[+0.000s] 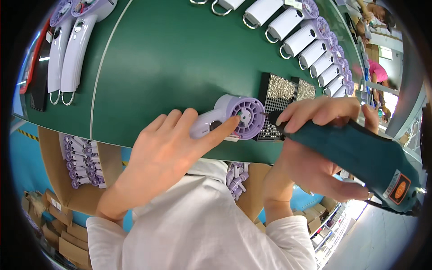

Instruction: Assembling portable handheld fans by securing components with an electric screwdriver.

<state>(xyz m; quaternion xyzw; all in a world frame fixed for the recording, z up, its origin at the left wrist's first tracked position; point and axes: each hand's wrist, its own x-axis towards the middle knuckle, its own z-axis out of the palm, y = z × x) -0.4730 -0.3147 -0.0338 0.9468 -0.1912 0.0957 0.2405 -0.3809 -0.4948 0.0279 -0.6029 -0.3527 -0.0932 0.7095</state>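
A white and purple handheld fan [229,104] lies on the green table near its front edge, its round head open and the hub showing. My left hand [166,144] holds the fan by its handle, the index finger stretched out with its tip at the hub. In my right hand [310,159] is a dark green electric screwdriver [351,144], gripped along its body. Its bit points left, close to the right rim of the fan head; whether it touches anything I cannot tell. Just behind the bit stands a black screw tray [269,101] full of small silver screws.
A second screw tray [307,88] sits beside the first. Several fans [299,40] line the table's right side, and two more [76,54] lie at the far left. Below the edge, cardboard boxes [110,168] hold purple and white parts. Other people are at the far right.
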